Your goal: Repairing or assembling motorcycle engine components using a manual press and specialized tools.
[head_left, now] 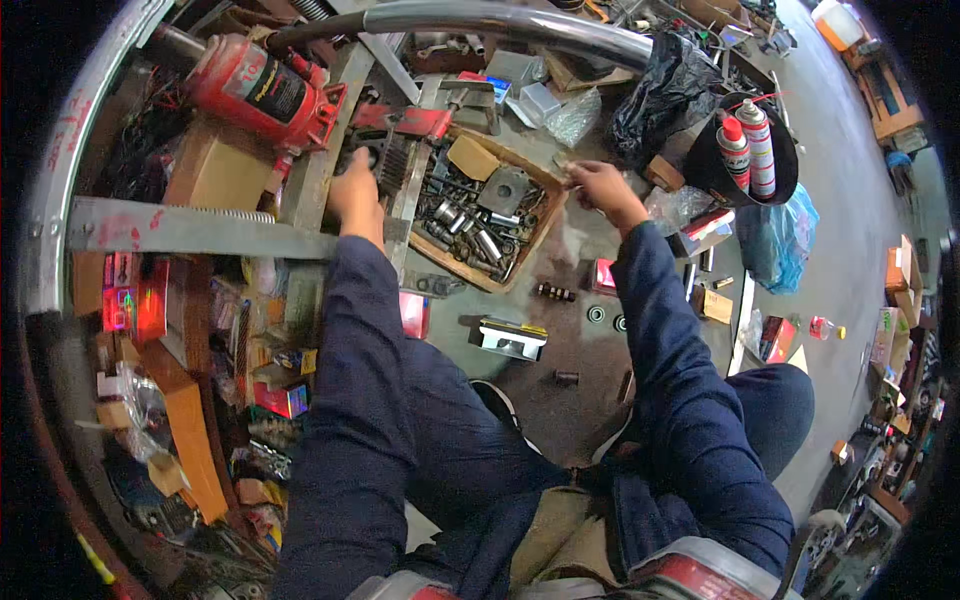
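Observation:
My left hand (357, 203) is closed, thumb up, on the steel press frame (323, 160). Right beside its fingers is a dark ribbed metal part (392, 168); what the fingers hold is hidden. A red metal bar (405, 121) lies across the frame just beyond. To the right sits a cardboard tray (545, 225) full of greasy metal parts, with a grey square plate (503, 190) and a tan block (472, 158) on top. My right hand (608, 192) hovers by the tray's right edge, fingertips pinched together on something too small to make out.
A red bottle jack (262, 92) lies tilted at the upper left. Two spray cans (757, 150) stand in a black bucket (705, 165) by a blue plastic bag (783, 240). Nearer are a white box (510, 340), a camshaft-like part (556, 292) and a bearing (597, 314).

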Tool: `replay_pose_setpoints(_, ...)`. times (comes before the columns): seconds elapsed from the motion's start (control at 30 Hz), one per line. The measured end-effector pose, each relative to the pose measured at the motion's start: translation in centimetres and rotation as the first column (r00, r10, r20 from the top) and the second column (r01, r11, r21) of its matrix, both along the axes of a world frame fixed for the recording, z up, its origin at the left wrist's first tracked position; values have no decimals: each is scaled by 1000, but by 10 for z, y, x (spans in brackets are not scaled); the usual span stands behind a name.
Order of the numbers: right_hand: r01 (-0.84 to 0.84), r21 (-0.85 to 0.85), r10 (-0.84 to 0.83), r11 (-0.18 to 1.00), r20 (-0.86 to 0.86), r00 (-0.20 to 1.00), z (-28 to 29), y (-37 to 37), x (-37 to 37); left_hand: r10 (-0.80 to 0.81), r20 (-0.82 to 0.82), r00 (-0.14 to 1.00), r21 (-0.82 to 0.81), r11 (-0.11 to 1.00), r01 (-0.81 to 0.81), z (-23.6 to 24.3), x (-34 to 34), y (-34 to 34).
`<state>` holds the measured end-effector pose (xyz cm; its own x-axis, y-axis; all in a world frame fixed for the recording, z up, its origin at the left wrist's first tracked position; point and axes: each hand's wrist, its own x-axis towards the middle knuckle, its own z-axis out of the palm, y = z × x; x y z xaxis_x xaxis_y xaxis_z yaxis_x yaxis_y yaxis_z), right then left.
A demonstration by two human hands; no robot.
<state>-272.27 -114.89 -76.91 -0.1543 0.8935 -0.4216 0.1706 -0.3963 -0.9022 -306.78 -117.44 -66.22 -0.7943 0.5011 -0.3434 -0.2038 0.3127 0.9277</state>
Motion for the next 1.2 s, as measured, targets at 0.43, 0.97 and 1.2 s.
replay_pose_setpoints(0.43, -691, 26, 462, 722, 725, 511, -58, -90, -80, -631, -678, 379, -475, 768, 429, 1, -33, 12)
replay_pose_setpoints(0.97, -492, 329, 197, 806, 635, 747, -62, -99, -106, -700, -622, 351, -508, 702, 499, -9, -55, 22)
replay_pose_setpoints(1.2, -279, 516, -104, 810, 594, 798, -69, -77, -99, -712, -592, 378, -497, 692, 524, -4, -48, 15)
